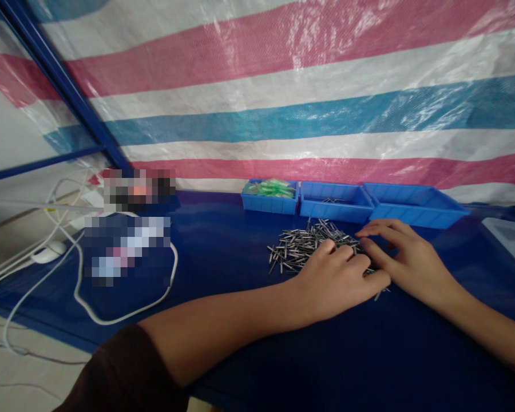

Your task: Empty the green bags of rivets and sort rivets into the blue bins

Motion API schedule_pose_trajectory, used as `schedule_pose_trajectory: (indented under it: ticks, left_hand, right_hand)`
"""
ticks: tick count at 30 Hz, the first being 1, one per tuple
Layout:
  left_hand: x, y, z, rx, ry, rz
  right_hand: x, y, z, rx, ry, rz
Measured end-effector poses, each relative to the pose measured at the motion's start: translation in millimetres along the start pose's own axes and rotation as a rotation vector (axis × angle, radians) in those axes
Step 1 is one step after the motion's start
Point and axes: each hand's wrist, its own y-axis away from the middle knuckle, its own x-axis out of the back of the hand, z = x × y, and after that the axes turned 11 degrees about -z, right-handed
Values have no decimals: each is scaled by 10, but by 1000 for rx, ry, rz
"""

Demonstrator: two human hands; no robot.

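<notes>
A heap of short, thin metal pins lies on the blue tabletop. My left hand rests palm down over the near right side of the heap, its fingers bent and apart, fingertips hidden. Pins show between its thumb and forefinger. Against the heap's right edge is my right hand, with loosely curved, parted fingers and thumb; I see nothing held in it. The two hands almost meet at the left thumb.
Behind the heap stand a blue bin with green pieces, a blue bin with a few pins, and another blue bin. A clear plastic container sits far right. White cables loop at left, near blurred-out items. Striped sheeting hangs behind.
</notes>
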Motion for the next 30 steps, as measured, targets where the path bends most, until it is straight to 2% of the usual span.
schedule_pose_trajectory:
  ticks: [7,14,20,24,30]
  left_hand:
    - [-34,-5,-73,54,3,-55]
    - [29,-21,-233,157,186,-104]
    - [59,-11,-284,210,285,-92]
    - [122,-5,-253,146,263,-147]
    - [133,15,-182,40,86,-200]
  right_hand:
    - [-5,0,-3,-12,-9,-8]
    - [4,4,3,-21,-20,-6]
    - [21,-2,23,-40,-30,-17]
    - [13,-2,42,-34,-33,-8]
    - [-2,3,49,-22,-37,-3]
